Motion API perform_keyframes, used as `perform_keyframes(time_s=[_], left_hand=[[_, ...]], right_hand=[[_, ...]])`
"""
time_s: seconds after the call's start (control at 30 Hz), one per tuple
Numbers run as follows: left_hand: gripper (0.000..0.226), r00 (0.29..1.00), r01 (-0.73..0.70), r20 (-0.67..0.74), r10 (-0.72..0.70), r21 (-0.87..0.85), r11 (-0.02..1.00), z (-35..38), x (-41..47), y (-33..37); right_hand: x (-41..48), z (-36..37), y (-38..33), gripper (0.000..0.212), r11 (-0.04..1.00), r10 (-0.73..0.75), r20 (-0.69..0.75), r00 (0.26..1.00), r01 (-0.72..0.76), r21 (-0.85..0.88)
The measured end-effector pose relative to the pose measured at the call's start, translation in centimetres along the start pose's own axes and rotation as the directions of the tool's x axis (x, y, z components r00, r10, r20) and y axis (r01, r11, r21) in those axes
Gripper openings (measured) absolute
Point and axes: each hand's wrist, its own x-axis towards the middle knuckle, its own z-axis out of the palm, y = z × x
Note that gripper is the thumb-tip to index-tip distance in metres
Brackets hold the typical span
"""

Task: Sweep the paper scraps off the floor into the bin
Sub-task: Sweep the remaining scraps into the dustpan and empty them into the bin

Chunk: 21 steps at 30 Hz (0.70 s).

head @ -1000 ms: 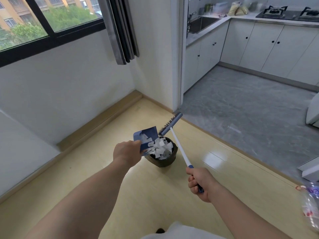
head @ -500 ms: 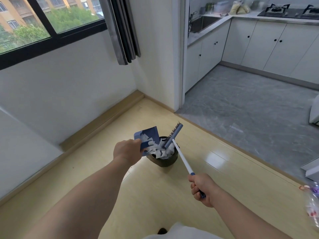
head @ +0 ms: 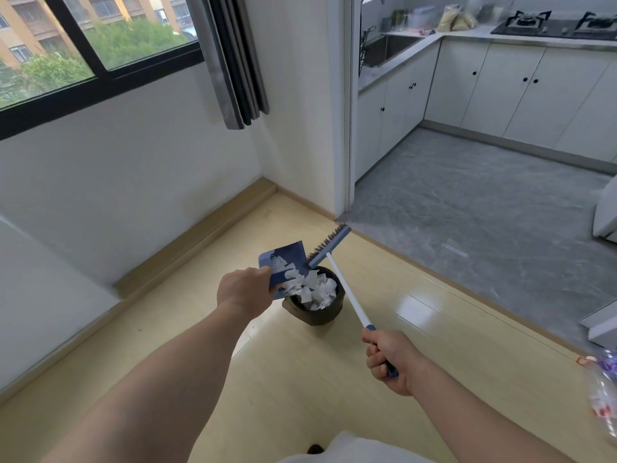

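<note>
My left hand (head: 245, 290) grips a blue dustpan (head: 283, 262), tilted over a small dark bin (head: 320, 314) on the yellow wooden floor. White paper scraps (head: 314, 290) slide from the pan and fill the bin to its rim. My right hand (head: 389, 359) holds the blue grip of a white-handled brush (head: 349, 295). Its blue bristled head (head: 329, 245) is raised just beyond the bin, next to the dustpan's far edge.
A white wall with a wooden skirting board (head: 187, 242) runs along the left under a window. A wall corner (head: 337, 128) stands behind the bin. Grey kitchen floor (head: 467, 212) and white cabinets (head: 517, 88) lie to the right. A clear plastic bag (head: 604, 389) is at the right edge.
The brush head dipped into the bin against the scraps half a second ago and has now lifted back out beyond the bin. The dustpan stays tilted over the bin.
</note>
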Motion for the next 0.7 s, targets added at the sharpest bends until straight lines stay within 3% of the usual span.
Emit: perform_keyframes(time_s=[0.13, 0.5, 0.7], left_hand=[[0.034, 1.0, -0.008, 0.0, 0.008, -0.012, 1.0, -0.3, -0.2, 0.4], [0.033, 1.0, 0.015, -0.003, -0.015, -0.032, 0.999, 0.1, -0.2, 0.2], [0.033, 1.0, 0.017, -0.007, -0.017, -0.043, 0.999, 0.3, 0.0, 0.0]], right_hand=[[0.2, 0.5, 0.4, 0.016, 1.0, 0.022, 0.013, 1.0, -0.022, -0.011], [-0.1, -0.1, 1.5, 0.015, 0.978, -0.007, -0.115, 0.993, -0.018, -0.209], [-0.5, -0.2, 0.7, 0.017, 0.995, -0.015, -0.077, 0.997, 0.007, -0.104]])
